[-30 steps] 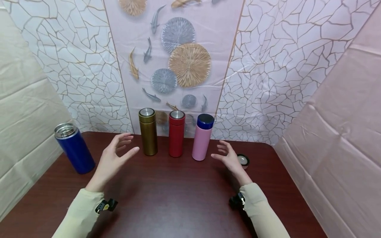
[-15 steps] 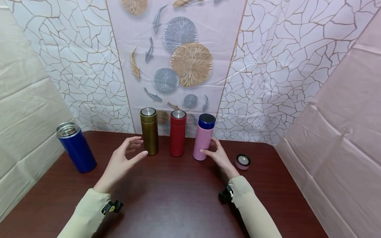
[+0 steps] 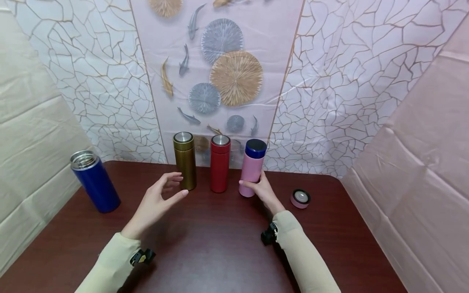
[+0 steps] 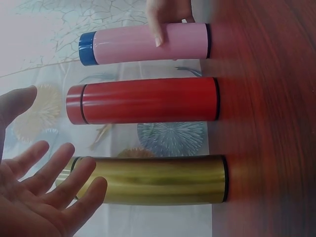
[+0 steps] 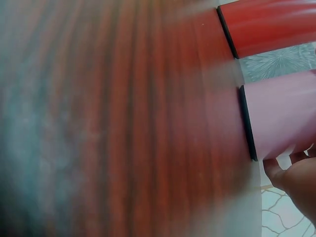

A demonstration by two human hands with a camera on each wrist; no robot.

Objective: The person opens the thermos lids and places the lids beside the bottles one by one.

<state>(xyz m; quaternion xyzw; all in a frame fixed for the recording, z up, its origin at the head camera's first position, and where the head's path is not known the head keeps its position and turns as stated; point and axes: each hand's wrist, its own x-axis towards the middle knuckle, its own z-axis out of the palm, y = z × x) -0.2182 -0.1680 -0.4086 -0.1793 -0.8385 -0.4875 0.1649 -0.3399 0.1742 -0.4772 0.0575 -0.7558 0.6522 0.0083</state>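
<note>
A pink thermos bottle [image 3: 250,173] with a blue lid [image 3: 255,148] stands upright toward the back of the table. My right hand [image 3: 264,191] grips its lower part, thumb across the front and fingers behind. Left of it stand a red thermos bottle [image 3: 220,167] and a gold thermos bottle [image 3: 186,162], both lidded in their own colours. My left hand [image 3: 157,201] hovers just in front of the gold bottle, fingers spread and holding nothing. In the left wrist view its fingertips overlap the gold bottle [image 4: 158,180].
An uncapped blue thermos bottle [image 3: 96,183] with a bare steel mouth stands at the far left. At the right lies a pink lid [image 3: 300,198], its inside facing up. Patterned cloth [image 3: 315,101] hangs behind the dark wooden table [image 3: 212,244].
My right hand has moved left from beside the pink lid and taken hold of the pink bottle. My left hand has shifted right, closer to the gold bottle.
</note>
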